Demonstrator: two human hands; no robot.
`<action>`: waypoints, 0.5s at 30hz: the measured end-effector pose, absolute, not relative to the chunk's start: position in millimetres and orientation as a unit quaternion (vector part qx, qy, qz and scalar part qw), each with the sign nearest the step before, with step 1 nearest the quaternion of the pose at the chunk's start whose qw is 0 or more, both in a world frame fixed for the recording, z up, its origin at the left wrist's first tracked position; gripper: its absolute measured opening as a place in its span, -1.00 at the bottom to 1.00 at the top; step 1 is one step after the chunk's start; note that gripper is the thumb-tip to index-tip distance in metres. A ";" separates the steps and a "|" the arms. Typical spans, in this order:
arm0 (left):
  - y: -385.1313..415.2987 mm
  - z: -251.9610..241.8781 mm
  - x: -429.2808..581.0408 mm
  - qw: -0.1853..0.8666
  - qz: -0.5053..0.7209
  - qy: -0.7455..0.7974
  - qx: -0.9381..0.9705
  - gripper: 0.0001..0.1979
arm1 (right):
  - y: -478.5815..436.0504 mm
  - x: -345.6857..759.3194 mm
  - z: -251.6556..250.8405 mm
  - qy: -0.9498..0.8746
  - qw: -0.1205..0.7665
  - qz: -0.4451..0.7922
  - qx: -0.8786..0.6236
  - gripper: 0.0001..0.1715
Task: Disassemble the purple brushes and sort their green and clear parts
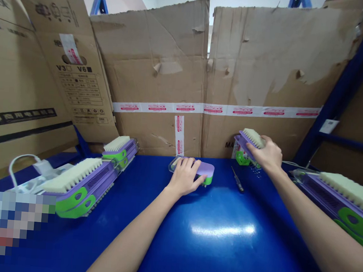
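My left hand (184,176) is closed over a purple-and-green handheld piece (208,170) with a rounded end, which lies on the blue surface. Its far left end shows a clear part, and my fingers hide its middle. At the back right, my right hand (268,154) grips a purple brush (249,138) with cream bristles turned upward. Just below that brush, partly covered by it, sits a bright green piece (242,158). A slim dark screwdriver (238,181) lies between my two hands, touched by neither.
Purple-and-green brushes with cream bristles stand stacked at left (85,181), with another stack (120,150) behind. One more brush stack (349,199) is beside my right forearm. Cardboard panels (160,80) wall off the back. A white plug with cable (43,167) lies far left.
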State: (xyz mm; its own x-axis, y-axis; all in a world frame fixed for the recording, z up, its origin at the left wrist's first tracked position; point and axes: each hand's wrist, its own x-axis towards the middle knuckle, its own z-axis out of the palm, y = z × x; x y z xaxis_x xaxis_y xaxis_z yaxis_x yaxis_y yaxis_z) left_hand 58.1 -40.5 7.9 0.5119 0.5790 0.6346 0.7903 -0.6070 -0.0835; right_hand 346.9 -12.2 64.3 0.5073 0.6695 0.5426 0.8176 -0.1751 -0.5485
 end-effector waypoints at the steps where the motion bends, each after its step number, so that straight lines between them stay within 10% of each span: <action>1: -40.5 7.8 58.3 0.187 -0.284 -0.403 -0.850 -0.51 | -12.5 350.8 64.0 -0.469 0.433 -0.080 -0.765 -0.18; 7: -41.7 8.4 60.0 0.190 -0.278 -0.402 -0.852 -0.49 | -8.4 352.9 66.5 -0.417 0.567 0.246 -0.667 -0.43; 15: -42.3 8.6 59.2 0.173 -0.283 -0.402 -0.853 -0.46 | -14.2 290.4 60.7 -0.487 0.388 0.535 -0.571 -0.41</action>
